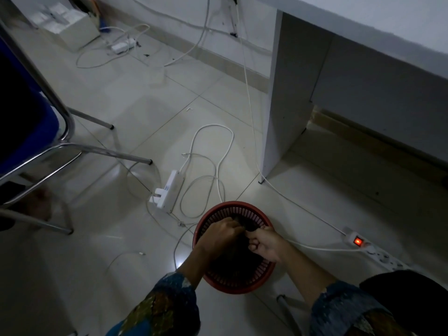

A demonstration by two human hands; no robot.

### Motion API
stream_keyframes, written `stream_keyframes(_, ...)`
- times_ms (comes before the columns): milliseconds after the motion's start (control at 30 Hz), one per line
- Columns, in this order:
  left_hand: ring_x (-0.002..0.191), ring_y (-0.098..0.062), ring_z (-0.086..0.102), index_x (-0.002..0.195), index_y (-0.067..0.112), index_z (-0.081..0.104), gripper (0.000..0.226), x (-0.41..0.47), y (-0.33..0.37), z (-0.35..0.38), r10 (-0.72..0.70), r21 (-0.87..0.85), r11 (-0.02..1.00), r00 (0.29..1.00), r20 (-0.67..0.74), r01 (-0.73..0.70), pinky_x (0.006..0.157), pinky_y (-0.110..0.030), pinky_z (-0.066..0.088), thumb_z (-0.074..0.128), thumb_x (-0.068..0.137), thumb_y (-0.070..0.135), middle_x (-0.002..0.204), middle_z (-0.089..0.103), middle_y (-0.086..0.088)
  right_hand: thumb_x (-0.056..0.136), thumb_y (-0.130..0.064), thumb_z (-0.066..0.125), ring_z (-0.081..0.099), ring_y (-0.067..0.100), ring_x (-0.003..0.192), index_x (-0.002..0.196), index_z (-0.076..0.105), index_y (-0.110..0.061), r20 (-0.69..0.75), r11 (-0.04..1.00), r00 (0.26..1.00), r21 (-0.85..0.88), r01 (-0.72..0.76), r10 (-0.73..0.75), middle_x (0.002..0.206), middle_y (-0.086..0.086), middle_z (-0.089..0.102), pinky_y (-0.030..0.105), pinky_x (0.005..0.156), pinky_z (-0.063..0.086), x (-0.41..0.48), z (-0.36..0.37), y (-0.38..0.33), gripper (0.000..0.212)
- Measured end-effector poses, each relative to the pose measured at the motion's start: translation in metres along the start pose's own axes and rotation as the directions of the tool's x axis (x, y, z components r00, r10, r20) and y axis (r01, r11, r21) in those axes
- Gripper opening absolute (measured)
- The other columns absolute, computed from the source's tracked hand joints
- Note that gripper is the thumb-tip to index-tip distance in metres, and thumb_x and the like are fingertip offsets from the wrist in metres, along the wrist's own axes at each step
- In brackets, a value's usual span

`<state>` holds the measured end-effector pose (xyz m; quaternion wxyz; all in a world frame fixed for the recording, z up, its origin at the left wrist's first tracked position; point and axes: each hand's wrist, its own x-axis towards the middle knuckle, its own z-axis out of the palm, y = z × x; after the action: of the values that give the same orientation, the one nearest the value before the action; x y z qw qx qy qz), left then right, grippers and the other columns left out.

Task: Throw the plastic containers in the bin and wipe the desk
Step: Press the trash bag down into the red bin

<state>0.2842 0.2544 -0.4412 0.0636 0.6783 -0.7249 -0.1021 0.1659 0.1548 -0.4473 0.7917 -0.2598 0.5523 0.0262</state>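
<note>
So we're looking down at the floor in pretty dim light. The round red slatted plastic bin sits on the pale tiles at the bottom centre of the frame, and both our hands are over its mouth. Our right hand is clenched, fingers curled in, pinching a small dark thing right where the two hands meet. Our left hand is curled over the same spot with its fingertips down in the shadow, so we honestly can't tell if it's gripping anything. The inside of the bin is too dark to make out any plastic containers.

The white desk fills the upper right, its side panel standing on the floor well apart from the bin. A chrome-framed chair with a blue seat takes up the left edge. Just up-left of the bin lies a white power strip with loose white cables looped around it, and to the right there's a second strip with a glowing red switch.
</note>
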Motion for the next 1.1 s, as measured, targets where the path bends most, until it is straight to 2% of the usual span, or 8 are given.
stream_keyframes(133,0.072,-0.013,0.063,0.087,0.018,0.072,0.016,-0.002,-0.006,0.001,0.063,0.136,0.989,0.998,-0.001,-0.062,0.042,-0.023,0.051,0.067,0.077,0.029,0.080,0.069,0.003,0.090,0.007,0.053,0.038,0.006,0.036,0.107,0.051,-0.007,0.018,1.000,1.000,0.013,-0.010,0.010,0.064,0.003,0.047,0.019,0.038,0.036,-0.001,0.001,0.001,0.022)
stream_keyframes(233,0.070,-0.014,0.059,0.069,0.018,0.069,0.033,-0.002,-0.003,-0.002,0.091,0.166,0.982,0.996,0.021,-0.094,0.039,-0.024,0.048,0.041,0.080,0.032,0.071,0.066,0.004,0.088,0.007,0.058,0.043,0.010,0.052,0.098,0.053,-0.005,-0.009,1.000,1.000,0.002,0.029,-0.029,0.079,0.008,0.059,0.023,0.049,0.046,-0.008,0.005,0.001,0.017)
stream_keyframes(333,0.072,-0.014,0.058,0.065,0.020,0.067,0.037,0.000,-0.001,-0.003,0.075,0.148,0.986,0.996,0.053,-0.082,0.040,-0.024,0.049,0.036,0.079,0.035,0.071,0.067,0.004,0.091,0.003,0.053,0.051,0.012,0.060,0.088,0.060,-0.012,-0.037,0.960,0.986,-0.238,0.149,-0.162,0.078,0.007,0.060,0.023,0.057,0.050,-0.013,0.009,0.003,0.016)
stream_keyframes(500,0.087,-0.018,0.059,0.098,0.023,0.069,0.044,0.007,-0.007,-0.006,0.038,0.102,0.994,0.994,0.104,-0.049,0.065,-0.034,0.055,0.028,0.084,0.034,0.090,0.069,0.001,0.086,-0.004,0.059,0.055,0.009,0.090,0.110,0.067,-0.013,0.163,0.606,0.904,-0.693,0.390,-0.395,0.096,-0.007,0.059,0.011,0.066,0.043,-0.009,0.012,0.014,0.027)
stream_keyframes(600,0.082,-0.014,0.061,0.088,0.027,0.069,0.037,0.010,-0.009,-0.013,0.082,0.145,0.985,0.994,0.068,-0.091,0.074,-0.032,0.053,0.033,0.083,0.034,0.083,0.067,0.009,0.084,-0.012,0.066,0.059,0.019,0.099,0.099,0.070,-0.007,0.184,0.438,0.831,-0.779,0.449,-0.526,0.105,0.003,0.059,0.030,0.087,0.053,0.000,0.009,0.021,0.016)
stream_keyframes(700,0.073,-0.007,0.061,0.070,0.031,0.067,0.029,0.007,-0.012,-0.023,0.114,0.175,0.978,0.993,0.010,-0.114,0.073,-0.024,0.050,0.039,0.078,0.034,0.071,0.064,0.017,0.085,-0.019,0.067,0.052,0.016,0.091,0.094,0.072,-0.005,0.235,0.284,0.789,-0.844,0.455,-0.568,0.095,-0.001,0.048,0.030,0.084,0.051,0.000,0.006,0.024,0.017)
stream_keyframes(867,0.072,-0.006,0.058,0.066,0.031,0.063,0.026,-0.010,-0.007,-0.022,0.103,0.136,0.987,0.990,-0.097,-0.090,0.079,-0.024,0.026,0.042,0.083,0.034,0.069,0.062,0.017,0.083,-0.031,0.069,0.046,0.006,0.078,0.096,0.070,-0.005,0.227,0.172,0.792,-0.907,0.383,-0.567,0.086,-0.008,0.043,0.009,0.053,0.029,-0.002,-0.005,0.022,0.029)
stream_keyframes(1100,0.087,-0.013,0.059,0.083,0.023,0.065,0.044,-0.020,-0.007,-0.034,-0.119,-0.013,0.993,0.992,0.045,0.119,0.088,-0.033,0.029,0.028,0.089,0.046,0.085,0.066,0.007,0.085,-0.033,0.064,0.054,0.015,0.103,0.123,0.059,-0.015,0.238,0.041,0.845,-0.955,0.293,-0.479,0.093,-0.011,0.046,0.009,0.070,0.040,0.001,-0.015,0.021,0.042)
